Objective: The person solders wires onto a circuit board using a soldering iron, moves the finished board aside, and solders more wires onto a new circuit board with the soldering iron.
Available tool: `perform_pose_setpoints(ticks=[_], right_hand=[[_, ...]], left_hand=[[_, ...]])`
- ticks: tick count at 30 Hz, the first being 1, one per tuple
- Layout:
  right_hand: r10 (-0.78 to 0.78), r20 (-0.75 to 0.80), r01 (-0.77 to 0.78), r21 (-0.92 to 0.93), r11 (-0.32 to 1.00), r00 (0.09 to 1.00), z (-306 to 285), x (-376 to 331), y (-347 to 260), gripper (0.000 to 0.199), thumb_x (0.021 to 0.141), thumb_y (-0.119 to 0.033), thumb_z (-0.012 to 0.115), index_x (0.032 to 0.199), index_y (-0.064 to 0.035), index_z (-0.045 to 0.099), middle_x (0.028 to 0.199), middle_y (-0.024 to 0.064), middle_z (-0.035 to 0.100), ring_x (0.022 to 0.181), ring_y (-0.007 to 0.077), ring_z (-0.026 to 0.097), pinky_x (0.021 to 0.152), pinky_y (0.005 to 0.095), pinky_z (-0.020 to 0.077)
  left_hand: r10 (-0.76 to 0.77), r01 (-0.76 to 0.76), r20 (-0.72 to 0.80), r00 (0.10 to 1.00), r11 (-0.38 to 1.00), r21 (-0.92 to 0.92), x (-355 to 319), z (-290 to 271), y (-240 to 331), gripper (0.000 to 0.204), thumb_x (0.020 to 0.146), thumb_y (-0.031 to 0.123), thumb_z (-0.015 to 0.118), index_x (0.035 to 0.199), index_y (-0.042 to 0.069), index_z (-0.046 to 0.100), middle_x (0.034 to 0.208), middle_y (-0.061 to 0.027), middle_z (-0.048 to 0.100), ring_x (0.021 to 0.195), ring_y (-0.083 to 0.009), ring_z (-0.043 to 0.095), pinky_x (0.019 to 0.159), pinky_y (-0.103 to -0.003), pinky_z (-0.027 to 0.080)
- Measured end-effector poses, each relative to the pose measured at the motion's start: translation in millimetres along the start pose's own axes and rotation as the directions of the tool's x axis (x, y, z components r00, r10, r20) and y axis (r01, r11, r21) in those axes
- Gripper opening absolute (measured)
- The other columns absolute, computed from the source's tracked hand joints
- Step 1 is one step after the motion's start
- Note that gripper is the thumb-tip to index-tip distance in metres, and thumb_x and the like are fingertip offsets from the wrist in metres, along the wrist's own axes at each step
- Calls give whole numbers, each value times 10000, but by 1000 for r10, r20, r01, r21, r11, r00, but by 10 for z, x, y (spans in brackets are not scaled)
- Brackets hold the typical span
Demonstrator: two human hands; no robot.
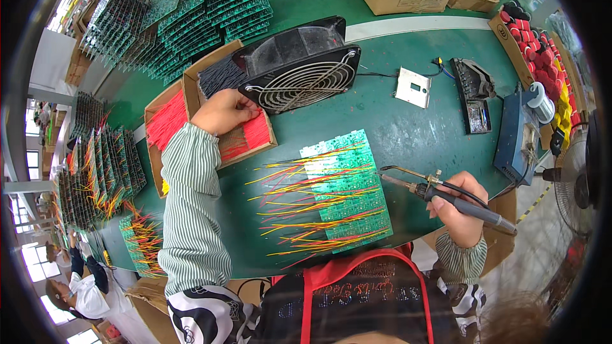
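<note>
My left hand [228, 113] reaches into a cardboard box [275, 141], its thumb and fingers pinched at the edge of a pile of red wires [256, 131]. How many wires are between the fingertips is hidden. In my right hand [462, 213] is a soldering iron [460, 201] with a thin curved solder-feed tube [408, 171] fixed along it. The iron's tip is just past the right edge of a green circuit board panel [354, 197], which lies flat before me. Rows of red, yellow and black wires [293, 202] stick out from the panel toward the left.
A black fan [299, 67] stands behind the panel. Stacked circuit boards [210, 6] fill the far left, and wired boards [102, 172] stand at left. A blue soldering station [513, 137], a black holder [470, 95] and a box of red parts [532, 48] are on the right.
</note>
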State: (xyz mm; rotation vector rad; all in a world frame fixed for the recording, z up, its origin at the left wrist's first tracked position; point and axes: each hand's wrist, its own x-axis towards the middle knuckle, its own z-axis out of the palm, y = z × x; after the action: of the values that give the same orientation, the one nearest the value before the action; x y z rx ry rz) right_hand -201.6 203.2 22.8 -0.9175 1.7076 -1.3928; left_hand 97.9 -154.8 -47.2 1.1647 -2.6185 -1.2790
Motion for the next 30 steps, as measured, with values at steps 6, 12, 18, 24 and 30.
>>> perform_pose_setpoints(ticks=[6,12,18,24,30], right_hand=[[-6,6,6,7,1000,1000,0,-28,9,171,759,-44,701,804,7,544,671,76,651,578,104,619,532,236,497],[-5,4,5,30,1000,1000,-22,-71,5,173,760,-41,700,805,10,541,676,77,650,577,104,617,531,237,494],[-27,20,26,38,999,999,-42,-95,1,169,762,-34,694,808,16,539,678,82,648,583,109,622,536,238,497],[-34,26,34,29,999,999,-48,-113,23,169,764,-35,695,814,17,543,683,80,648,587,108,622,537,237,497],[-53,27,52,45,998,998,-66,-121,42,165,766,-31,693,816,17,543,683,77,648,588,105,620,533,236,494]], left_hand=[[12,0,-71,997,987,162,-11,63,19,251,758,182,720,910,-16,689,801,-156,681,735,-262,649,716,-330,503],[-32,56,-199,980,992,115,-124,103,100,230,764,167,724,900,-14,682,821,-165,680,745,-256,657,706,-334,504],[-82,128,-294,952,982,139,-252,159,445,206,783,153,709,915,-4,687,819,-167,677,755,-263,658,711,-339,504],[-63,130,-348,935,977,172,-293,168,383,177,806,134,676,914,-6,687,828,-178,669,760,-300,651,706,-364,496],[18,56,-416,909,985,164,-306,133,364,145,844,118,647,927,2,671,809,-124,673,657,-188,626,631,-301,499]])
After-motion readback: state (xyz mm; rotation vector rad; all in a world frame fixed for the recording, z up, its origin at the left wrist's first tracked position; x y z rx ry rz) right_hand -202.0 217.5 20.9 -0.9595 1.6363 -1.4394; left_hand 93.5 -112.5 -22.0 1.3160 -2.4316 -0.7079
